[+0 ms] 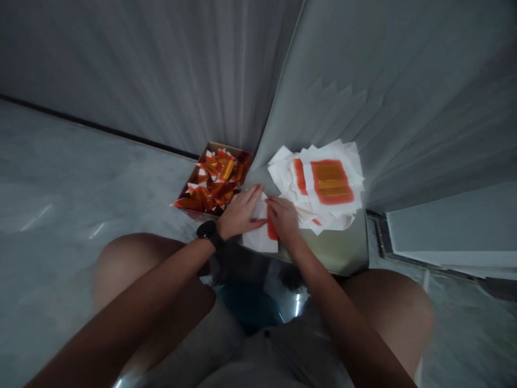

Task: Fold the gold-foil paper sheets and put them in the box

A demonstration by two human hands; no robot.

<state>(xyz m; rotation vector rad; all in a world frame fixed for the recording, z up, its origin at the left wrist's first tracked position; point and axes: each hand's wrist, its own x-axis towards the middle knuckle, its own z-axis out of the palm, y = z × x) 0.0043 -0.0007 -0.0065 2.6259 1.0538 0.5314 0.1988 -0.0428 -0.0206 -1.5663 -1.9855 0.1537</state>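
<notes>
A sheet of joss paper (260,238), white with an orange-red patch, lies at the front edge of the grey seat between my hands. My left hand (241,212), with a black watch at its wrist, rests on the sheet, fingers stretched out and thumb apart. From the other side my right hand (284,216) curls its fingers on the sheet's edge, partly covering the red patch. Just right of it lies a loose pile of joss paper (332,182), the top sheet showing a gold square bordered in orange-red. Folded joss papers (218,175) in gold, red and white fill a box on the left.
The open cardboard box (201,215) stands against the seat's left side. The padded grey seat (337,250) has a tall backrest (343,64). A grey curtain (161,70) hangs behind. My knees flank the seat, and a teal object (248,307) sits below, between my legs.
</notes>
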